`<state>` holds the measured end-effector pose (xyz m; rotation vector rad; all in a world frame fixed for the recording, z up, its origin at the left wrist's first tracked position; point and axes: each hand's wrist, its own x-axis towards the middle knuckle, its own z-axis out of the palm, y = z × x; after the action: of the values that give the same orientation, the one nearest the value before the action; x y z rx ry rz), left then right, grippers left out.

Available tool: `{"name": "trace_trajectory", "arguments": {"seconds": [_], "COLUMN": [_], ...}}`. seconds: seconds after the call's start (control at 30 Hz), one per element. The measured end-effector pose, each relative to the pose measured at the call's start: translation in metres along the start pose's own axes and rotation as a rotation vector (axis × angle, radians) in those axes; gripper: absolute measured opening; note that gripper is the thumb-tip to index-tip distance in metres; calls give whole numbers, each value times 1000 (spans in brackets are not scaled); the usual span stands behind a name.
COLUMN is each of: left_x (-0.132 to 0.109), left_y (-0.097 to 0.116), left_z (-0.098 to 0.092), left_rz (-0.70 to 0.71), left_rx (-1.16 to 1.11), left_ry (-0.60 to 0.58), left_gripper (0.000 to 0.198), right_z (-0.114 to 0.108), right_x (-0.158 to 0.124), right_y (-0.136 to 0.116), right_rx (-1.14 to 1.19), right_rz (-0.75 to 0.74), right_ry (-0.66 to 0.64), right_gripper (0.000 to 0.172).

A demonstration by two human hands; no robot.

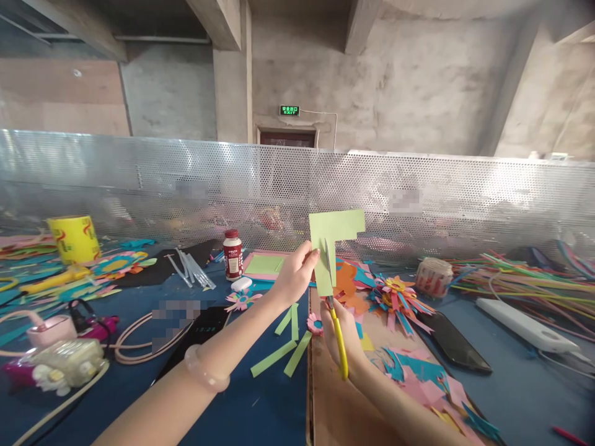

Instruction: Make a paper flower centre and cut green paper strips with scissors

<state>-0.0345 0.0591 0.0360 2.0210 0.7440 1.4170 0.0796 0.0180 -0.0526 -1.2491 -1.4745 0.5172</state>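
Note:
A light green sheet of paper (335, 226), cut to an L-like shape, is held up over the table. My left hand (295, 272) pinches its left edge, thumb and fingers closed on it. In my right hand (343, 328) are scissors with yellow handles (339, 341), fingers wrapped about the grips. Their blades point upward and lie against the lower strip of the sheet; whether they are cutting into it I cannot tell. Below, several cut green strips (274, 358) lie on the blue tabletop, beside a pink paper flower (315, 323).
Paper flowers (395, 294) and coloured scraps (418, 368) cover the right side, near a black phone (458, 341) and a white power strip (525, 323). A dark red bottle (233, 255) and a yellow tape roll (74, 239) stand left. A perforated metal panel (186, 186) runs behind.

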Motion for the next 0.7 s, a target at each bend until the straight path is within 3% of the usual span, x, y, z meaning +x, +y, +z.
{"name": "trace_trajectory", "arguments": {"seconds": [0.7], "left_x": [-3], "left_y": [9], "left_z": [4], "left_rz": [63], "left_rx": [47], "left_ry": [51], "left_gripper": [27], "right_z": [4], "right_x": [3], "right_y": [13], "right_rx": [-34], "right_rz": [-75], "right_ry": [29], "right_gripper": [23]}}
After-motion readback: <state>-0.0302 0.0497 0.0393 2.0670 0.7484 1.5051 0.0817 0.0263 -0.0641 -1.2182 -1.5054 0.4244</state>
